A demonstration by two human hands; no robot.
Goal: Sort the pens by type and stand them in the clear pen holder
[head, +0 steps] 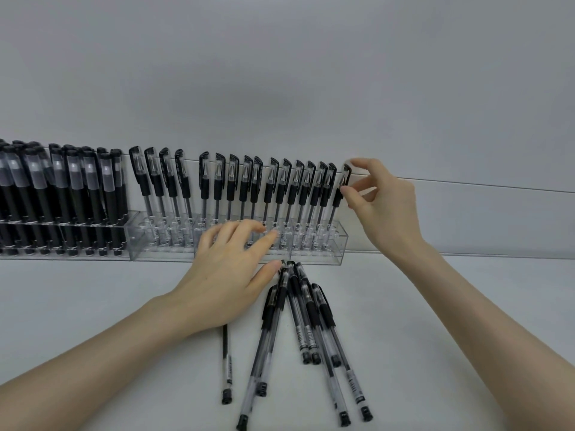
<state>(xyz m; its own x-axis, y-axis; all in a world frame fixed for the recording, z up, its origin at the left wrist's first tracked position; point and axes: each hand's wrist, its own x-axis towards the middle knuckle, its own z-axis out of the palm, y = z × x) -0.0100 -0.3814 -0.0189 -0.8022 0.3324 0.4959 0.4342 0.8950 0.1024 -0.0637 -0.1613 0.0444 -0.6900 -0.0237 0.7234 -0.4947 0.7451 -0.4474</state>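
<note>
Your right hand (382,206) pinches the holder's (339,244) sixteenth clear pen (337,197), far right; your left hand (227,275), fingers apart, lies beside roughly eight loose pens (311,312).

White table (93,290) in front of me, long clear pen holder (339,247) standing at the back by the wall, I see loose pens (311,309) lying flat in a bunch, caps toward the holder, single pen (226,368) just left of them.
</note>
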